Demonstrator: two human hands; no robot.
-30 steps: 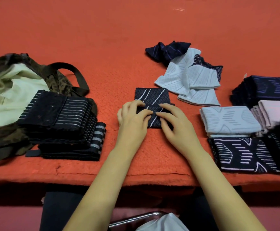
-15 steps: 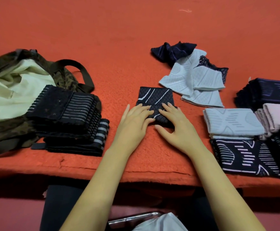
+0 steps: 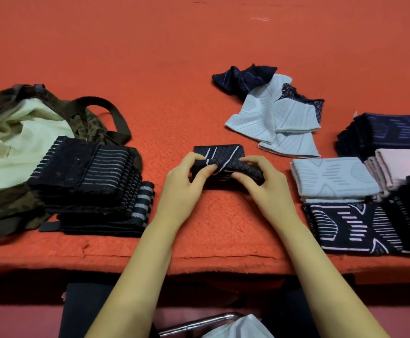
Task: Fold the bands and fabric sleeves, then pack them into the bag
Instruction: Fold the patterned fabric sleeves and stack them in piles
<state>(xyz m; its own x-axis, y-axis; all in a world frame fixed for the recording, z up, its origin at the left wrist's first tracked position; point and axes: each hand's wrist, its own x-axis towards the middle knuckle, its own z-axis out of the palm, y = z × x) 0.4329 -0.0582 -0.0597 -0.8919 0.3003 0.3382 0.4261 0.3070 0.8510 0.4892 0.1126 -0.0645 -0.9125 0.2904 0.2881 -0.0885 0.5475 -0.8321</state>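
Note:
A small dark sleeve with white diagonal lines [image 3: 220, 152] lies in the middle of the orange table. My left hand [image 3: 185, 182] and my right hand [image 3: 265, 185] both pinch its near edge, lifted and curled over the rest. At the far left stands an open camouflage bag [image 3: 6, 201] with pale lining. A stack of folded black striped bands [image 3: 89, 179] rests against it. Unfolded white and navy sleeves [image 3: 272, 111] are heaped behind on the right. Folded sleeves [image 3: 331, 179], white, pink and dark, are stacked at the right.
The orange felt-covered table [image 3: 150, 57] stretches far back. Its front edge [image 3: 199, 264] runs just below my wrists. A metal chair bar and a white cloth [image 3: 226, 325] show below the table.
Both hands went from pressing flat on the dark sleeve to pinching its near edge and lifting it up and over. The view shifted slightly.

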